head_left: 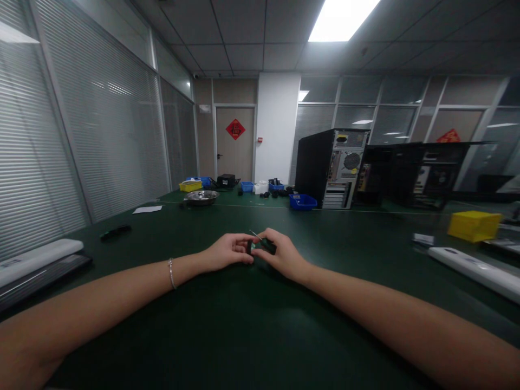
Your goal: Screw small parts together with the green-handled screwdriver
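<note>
Green matting (pixel 252 336) covered a long office bench under ceiling lights, and both bare arms stretched out across it to meet in the middle. Left hand (pixel 227 252) and right hand (pixel 280 254) were knuckle to knuckle, fingers curled in narrow, pinching one small dark part (pixel 260 247) between them just above the mat. A thin metal sliver stuck up and to the left from it, and a speck of green showed at the join; too small to say what the part was. A bracelet (pixel 171 273) sat on the left wrist. By the look of it this was the fiddly stage, with the part held tight at both ends and being worked at the seam, either pressed together or teased apart, I could not tell which. A next move would call for a steady left-hand hold while the right fingertips did the fine work, and care with that thin sliver, which looked easy to bend. Off to the left lay a white bar (pixel 38 259) and a black tool (pixel 116 232), well apart from the hands. Farther back stood a steel bowl (pixel 201 197), a yellow tray (pixel 190 186) and a blue bin (pixel 303 202), beside an open PC tower (pixel 333 168). A yellow box (pixel 473 225) sat at the right, near another white bar (pixel 475 271)
</note>
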A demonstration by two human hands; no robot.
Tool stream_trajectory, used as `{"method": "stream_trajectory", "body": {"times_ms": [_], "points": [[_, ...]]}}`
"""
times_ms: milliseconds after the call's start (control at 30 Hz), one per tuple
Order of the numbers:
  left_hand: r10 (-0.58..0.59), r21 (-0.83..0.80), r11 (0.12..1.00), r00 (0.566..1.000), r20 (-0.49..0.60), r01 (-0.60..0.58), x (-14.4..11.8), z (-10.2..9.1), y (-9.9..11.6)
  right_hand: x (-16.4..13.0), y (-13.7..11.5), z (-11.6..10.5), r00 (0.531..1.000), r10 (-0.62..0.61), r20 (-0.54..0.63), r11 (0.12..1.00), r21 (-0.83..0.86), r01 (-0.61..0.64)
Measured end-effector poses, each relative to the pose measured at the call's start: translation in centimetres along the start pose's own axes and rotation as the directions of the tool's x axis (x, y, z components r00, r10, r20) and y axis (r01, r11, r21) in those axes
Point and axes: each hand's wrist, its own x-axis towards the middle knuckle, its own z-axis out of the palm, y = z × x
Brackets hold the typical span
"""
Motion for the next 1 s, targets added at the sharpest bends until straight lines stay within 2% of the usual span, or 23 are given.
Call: {"method": "stream_trajectory", "body": {"times_ms": [300,400,533,700,867,933,1000], "points": [[0.006,-0.091,0.996,0.998,0.062,-0.001,0.2,0.4,0.1,0.1,-0.1,0.3,0.997,-0.079,-0.015,0.997,0.018,0.079],[0.035,-0.074,0.997,0.996,0.087,-0.029,0.1,0.6,0.5,0.1,0.1,0.3,0.996,-0.087,-0.008,0.996,0.003,0.088],[0.057,0.001,0.998,0.996,0.062,-0.057,0.2,0.8,0.8,0.0,0.1,0.3,0.996,-0.086,-0.003,0.996,-0.027,0.086],[0.058,0.007,0.998,0.998,0.027,-0.059,0.4,0.8,0.6,0.0,0.0,0.4,0.997,-0.076,0.001,0.993,-0.096,0.075],[0.068,0.067,0.996,0.996,-0.05,-0.065,0.5,0.7,0.3,0.0,-0.2,0.3,0.997,-0.072,0.007,0.99,-0.121,0.072],[0.084,0.073,0.995,0.988,-0.129,-0.075,0.8,0.0,0.0,-0.1,-0.2,0.3,0.998,-0.069,-0.007,0.991,-0.115,0.068],[0.115,0.067,0.993,0.961,-0.252,-0.101,1.3,-1.5,-0.5,-0.2,-0.2,0.2,0.997,-0.071,-0.018,0.993,-0.1,0.069]]}}
